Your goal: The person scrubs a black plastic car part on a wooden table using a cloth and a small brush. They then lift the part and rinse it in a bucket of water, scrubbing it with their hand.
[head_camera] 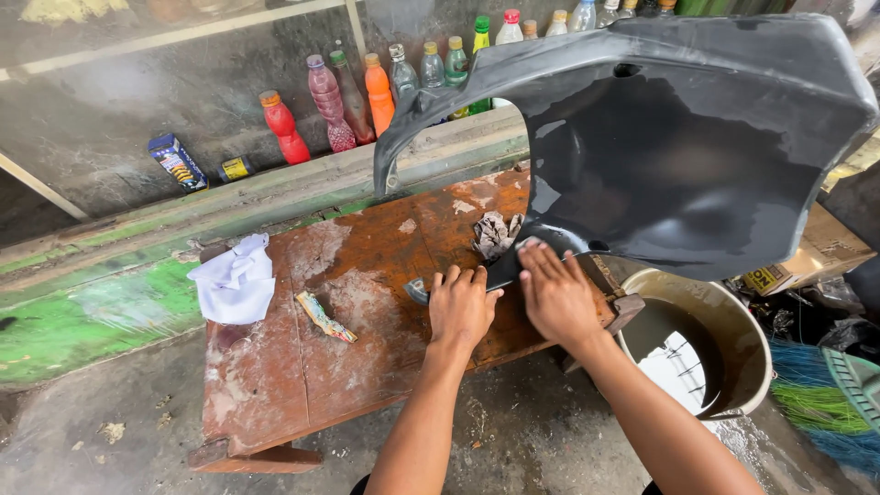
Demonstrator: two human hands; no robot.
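Where the worn wooden table (302, 367) shows its stained, flaking orange-brown top, a large dark grey plastic body panel (678, 147) stands on edge near the right end, glossy and wet inside, curved like a shell with a long arm arching toward the back edge. The left hand (461, 307) lies flat, fingers spread, pressing the panel's lower tip against the boards. The right hand (556, 295) is also open, palm down on the panel's bottom rim; whether it holds something small beneath the palm cannot be told. A crumpled grey rag (495, 234) lies just behind the hands, touching the panel. A white cloth (238, 280), soft and bunched, hangs over the back left corner, and a small scrap of wrapper (324, 316) lies mid-table. Beside the right end stands a round cream bucket (733, 316) of murky water, partly hidden by the forearm. Coloured plastic bottles (367, 92) line the ledge behind, some hidden by the panel.
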